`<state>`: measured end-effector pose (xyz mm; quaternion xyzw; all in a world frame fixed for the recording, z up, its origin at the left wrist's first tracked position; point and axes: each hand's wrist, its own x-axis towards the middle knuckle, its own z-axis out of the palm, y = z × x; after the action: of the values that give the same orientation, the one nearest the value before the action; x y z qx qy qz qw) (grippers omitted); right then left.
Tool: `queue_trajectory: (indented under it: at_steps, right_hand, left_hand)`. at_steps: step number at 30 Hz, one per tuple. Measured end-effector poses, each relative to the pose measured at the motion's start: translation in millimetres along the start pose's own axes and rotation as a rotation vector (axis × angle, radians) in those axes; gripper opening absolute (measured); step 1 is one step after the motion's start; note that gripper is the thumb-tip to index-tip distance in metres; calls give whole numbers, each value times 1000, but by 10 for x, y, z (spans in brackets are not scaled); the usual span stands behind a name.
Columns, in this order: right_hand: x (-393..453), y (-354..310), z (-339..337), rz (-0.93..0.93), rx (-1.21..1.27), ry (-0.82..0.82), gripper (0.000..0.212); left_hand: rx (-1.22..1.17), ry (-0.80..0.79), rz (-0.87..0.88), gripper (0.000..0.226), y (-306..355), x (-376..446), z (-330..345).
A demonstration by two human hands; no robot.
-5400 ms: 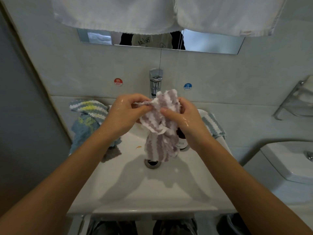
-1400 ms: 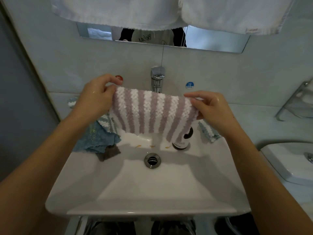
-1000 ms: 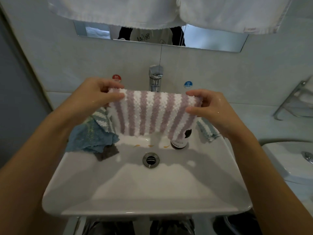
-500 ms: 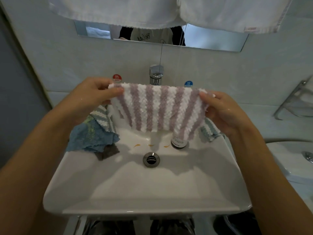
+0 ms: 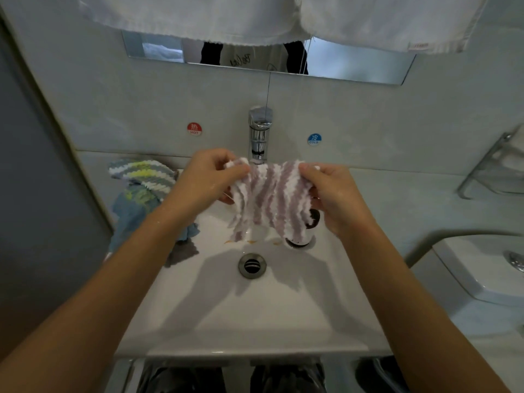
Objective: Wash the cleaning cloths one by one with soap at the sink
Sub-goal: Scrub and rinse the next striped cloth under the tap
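Both forearms are bare from elbow to wrist, with no sleeve reaching into view. The left hand [image 5: 211, 177] and the right hand [image 5: 333, 198] wear no gloves, rings, watch or bands, and water droplets glisten on the backs of the hands and along the forearms. Below the basin edge, dark trouser legs with a faint sheen show.

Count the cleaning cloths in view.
3 clearly: the purple-striped cloth held by both hands, the green-striped cloth and the blue cloth beneath it at the sink's left. More may be hidden.
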<state>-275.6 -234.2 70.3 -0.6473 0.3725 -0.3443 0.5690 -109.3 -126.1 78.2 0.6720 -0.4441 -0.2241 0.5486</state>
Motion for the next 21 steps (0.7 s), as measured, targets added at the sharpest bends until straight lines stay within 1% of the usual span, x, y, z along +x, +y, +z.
queue_trajectory:
  at_steps: [2,4,7,9,10,11,12,14,17,19,21]
  right_hand:
    - [-42,-16,130,-18,-21,17,32]
    - [-82,-5,238,-74,-38,27,38]
    - [-146,7,306,-149,-83,33,41]
    - [-163,8,287,-178,-123,35,40]
    - [-171,7,260,-181,-132,35,35]
    - [-168,6,219,-173,-133,43,27]
    - [-157,8,165,-161,-123,59,24]
    - [-153,-1,45,-140,-67,94,29]
    - [-123,-26,-120,-78,93,188,31]
    - [-110,-50,-197,-60,181,232,31]
    - [-121,-73,-204,-64,190,225,29]
  left_hand:
    - [52,6,57,15,4,0,114]
    - [105,11,129,16,12,-15,208]
    - [203,20,220,9,25,-64,289]
    - [234,24,240,8,25,-79,299]
    - [223,28,231,7,19,-78,282]
    - [199,36,209,10,22,-80,252]
    - [167,44,179,14,17,-76,201]
    - [89,68,117,19,14,-79,53]
    - [-21,148,47,24,4,-58,-224]
    - [-114,148,-4,26,3,-43,-358]
    - [-162,117,-29,25,15,-51,-412]
